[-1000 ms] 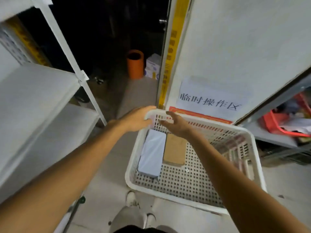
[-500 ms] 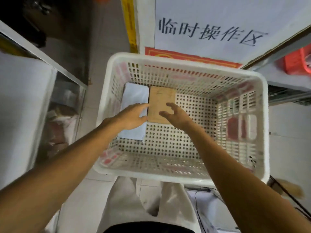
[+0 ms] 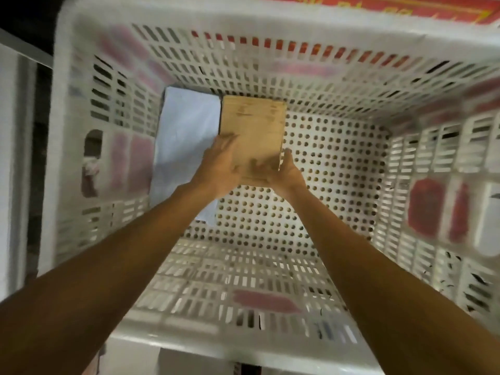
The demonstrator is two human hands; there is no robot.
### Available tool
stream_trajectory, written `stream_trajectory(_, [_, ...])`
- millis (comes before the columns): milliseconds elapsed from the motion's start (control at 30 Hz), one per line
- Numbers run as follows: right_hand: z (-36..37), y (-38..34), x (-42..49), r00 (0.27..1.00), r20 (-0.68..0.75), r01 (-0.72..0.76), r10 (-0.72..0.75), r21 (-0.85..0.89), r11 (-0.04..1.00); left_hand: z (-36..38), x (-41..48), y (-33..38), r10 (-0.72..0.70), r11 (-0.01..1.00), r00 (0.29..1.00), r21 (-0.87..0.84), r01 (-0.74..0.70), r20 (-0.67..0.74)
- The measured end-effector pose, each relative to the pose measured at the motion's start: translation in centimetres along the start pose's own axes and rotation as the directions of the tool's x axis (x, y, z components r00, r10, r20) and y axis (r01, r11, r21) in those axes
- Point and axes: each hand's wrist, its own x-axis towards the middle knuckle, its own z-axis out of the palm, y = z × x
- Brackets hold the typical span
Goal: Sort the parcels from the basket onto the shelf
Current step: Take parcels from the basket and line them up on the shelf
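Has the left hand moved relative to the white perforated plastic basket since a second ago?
Yes. The left hand has left the white plastic basket's far rim and dropped inside, onto the flat brown cardboard parcel's near end.
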Motion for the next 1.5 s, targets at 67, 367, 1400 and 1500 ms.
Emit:
stream_trajectory(67, [0.9,1.1,0.5,1.000,-0.006,0.022,-0.022,0.080,0.997,1.2,-0.1,0.7,-0.045,0.999,0.998,0.024,0.046,-0.038])
stream_trajectory(367, [0.6,5.8,-0.9,0.990,-0.130,0.077,-0.052,0.201,0.977,4.0,-0.8,2.4,-0.060,0.997,0.993,-0.051,0.055,-0.098])
stream_trajectory(1400, [-4.7,7.0,-11.6,0.981,-0.188,0.152,-0.038,0.637,0.756,1.9,-7.9,5.1,-0.149,0.643,0.978,-0.737,0.207,0.145])
stream_trajectory(1500, [-5.3,4.6,-16.2,0.958,-0.273,0.251,-0.085,0.662,0.706,-2.7,-10.6,6.3,-0.005,0.702,0.997,-0.710,0.061,0.081])
